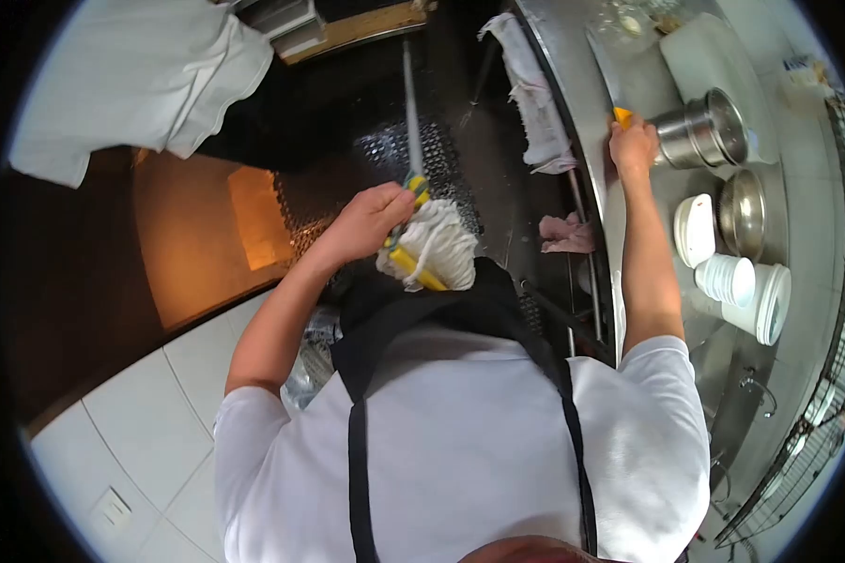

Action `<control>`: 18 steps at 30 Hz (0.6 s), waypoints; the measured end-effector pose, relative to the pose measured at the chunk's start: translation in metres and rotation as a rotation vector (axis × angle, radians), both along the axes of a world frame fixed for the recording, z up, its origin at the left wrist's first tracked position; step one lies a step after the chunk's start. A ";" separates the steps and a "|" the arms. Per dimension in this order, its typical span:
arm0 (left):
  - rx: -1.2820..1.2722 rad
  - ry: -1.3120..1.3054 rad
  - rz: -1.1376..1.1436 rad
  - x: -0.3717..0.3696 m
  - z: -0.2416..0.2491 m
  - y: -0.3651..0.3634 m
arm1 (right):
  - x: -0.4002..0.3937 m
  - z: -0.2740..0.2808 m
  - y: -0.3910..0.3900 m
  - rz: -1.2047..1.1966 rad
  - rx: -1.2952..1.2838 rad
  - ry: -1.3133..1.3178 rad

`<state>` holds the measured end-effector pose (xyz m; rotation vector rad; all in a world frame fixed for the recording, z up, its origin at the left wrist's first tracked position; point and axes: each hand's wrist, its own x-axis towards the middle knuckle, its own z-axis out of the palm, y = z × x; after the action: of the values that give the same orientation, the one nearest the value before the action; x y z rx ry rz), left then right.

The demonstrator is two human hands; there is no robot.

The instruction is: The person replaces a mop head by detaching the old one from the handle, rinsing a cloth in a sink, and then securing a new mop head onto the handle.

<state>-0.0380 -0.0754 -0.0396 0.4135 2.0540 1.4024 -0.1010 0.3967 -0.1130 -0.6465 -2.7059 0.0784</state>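
My left hand is closed round the yellow-and-green clamp of a string mop. The white strands hang bunched just in front of my apron, and the mop's pole stretches away from me over the dark floor. On the steel counter to the right, my right hand is closed at the orange handle of a knife. Its blade lies along the counter, pointing away from me. Right beside that hand, a steel pot rests on its side, mouth facing right.
Behind the pot is a whitish board. Nearer me on the counter are a steel bowl, a white tub, stacked white cups and a lidded bucket. Cloths hang on the rail. Another person's white shirt shows upper left.
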 end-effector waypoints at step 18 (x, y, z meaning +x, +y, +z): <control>0.156 -0.540 -0.108 -0.032 -0.003 -0.017 | 0.092 0.076 -0.285 0.652 -1.327 -0.380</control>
<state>-0.0701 -0.0921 -0.0427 0.1769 1.4746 1.4251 -0.0088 0.1112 -0.0372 0.0192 -2.7555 2.1688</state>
